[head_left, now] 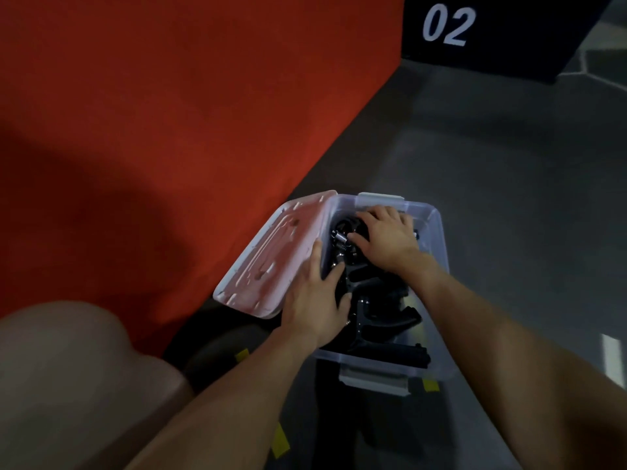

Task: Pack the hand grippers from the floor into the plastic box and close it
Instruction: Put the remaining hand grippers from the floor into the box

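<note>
A clear plastic box (pixel 437 232) stands on the grey floor, holding several black hand grippers (pixel 383 317) with metal springs. Its translucent lid (pixel 271 259) leans tilted against the box's left side, resting toward the red surface. My left hand (pixel 315 300) lies over the box's left rim where the lid meets it, fingers spread, thumb reaching in among the grippers. My right hand (pixel 383 235) presses palm-down on the grippers at the far end of the box, fingers spread. Grey latches (pixel 373 381) sit at the near and far ends.
A large red surface (pixel 152 130) rises to the left of the box. A black block marked "02" (pixel 492 32) stands at the back right. Grey floor (pixel 526 198) stretches to the right. My knee (pixel 68 368) fills the lower left. Yellow tape bits (pixel 280 442) mark the floor.
</note>
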